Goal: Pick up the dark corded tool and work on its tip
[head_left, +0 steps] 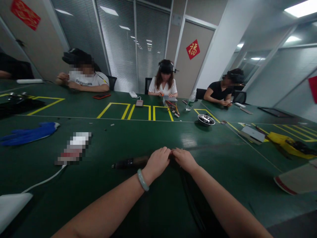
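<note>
A dark inline electric screwdriver (137, 161) lies sideways low over the green table, its narrow tip pointing left. My left hand (159, 162), with a pale green bangle at the wrist, is wrapped round its rear body. Right beside it, my right hand (184, 160) is closed at the tool's back end, the fingertips of both hands almost touching. From under the right hand a black cable (189, 195) runs down toward the table's near side. My fingers cover the rear part of the tool, so what the right fingers pinch exactly is hidden.
Left lie a blue glove (29, 134) and a phone (74, 148) on a white cable. Ahead stand a metal bowl (206, 120) and a water bottle (191, 100). A paper cup-like container (297, 178) and yellow bag (284, 142) are right. Several people sit opposite.
</note>
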### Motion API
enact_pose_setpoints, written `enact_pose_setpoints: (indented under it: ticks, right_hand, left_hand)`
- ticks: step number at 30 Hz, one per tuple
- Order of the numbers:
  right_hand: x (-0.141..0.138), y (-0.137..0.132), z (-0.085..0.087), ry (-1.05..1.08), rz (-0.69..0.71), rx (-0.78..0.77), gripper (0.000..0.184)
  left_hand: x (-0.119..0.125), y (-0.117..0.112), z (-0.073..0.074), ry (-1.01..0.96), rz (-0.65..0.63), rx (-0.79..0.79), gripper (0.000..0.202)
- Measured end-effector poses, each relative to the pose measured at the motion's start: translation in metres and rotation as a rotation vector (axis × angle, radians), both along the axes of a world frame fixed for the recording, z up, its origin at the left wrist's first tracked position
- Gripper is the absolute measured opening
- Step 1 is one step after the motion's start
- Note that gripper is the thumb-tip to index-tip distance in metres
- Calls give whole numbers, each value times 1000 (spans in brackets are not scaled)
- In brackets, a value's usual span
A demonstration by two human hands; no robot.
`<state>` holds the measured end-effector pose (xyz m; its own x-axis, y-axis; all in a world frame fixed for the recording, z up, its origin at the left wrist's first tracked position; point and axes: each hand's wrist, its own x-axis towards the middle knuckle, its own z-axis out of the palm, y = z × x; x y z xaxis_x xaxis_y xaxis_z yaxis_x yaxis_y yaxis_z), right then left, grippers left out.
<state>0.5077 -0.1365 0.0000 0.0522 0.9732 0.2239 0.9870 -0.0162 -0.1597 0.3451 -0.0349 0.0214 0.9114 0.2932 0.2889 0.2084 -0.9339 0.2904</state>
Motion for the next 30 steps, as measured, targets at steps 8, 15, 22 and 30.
enact_pose_setpoints:
  ticks: [8,15,22,30]
  right_hand:
    - [-7,3,8,-25,35,24,14]
    - [-12,2,4,-80,-8,39,18]
    - [-8,1,-7,-123,5,76,21]
    - [39,-16,-10,-143,-157,119,25]
  left_hand:
    - [-61,-26,11,56,-279,-135,21]
    - [-94,-19,-11,91,-326,-256,49]
    - [-92,-3,-12,74,-445,-276,50]
    - [-94,2,-14,77,-485,-338,52]
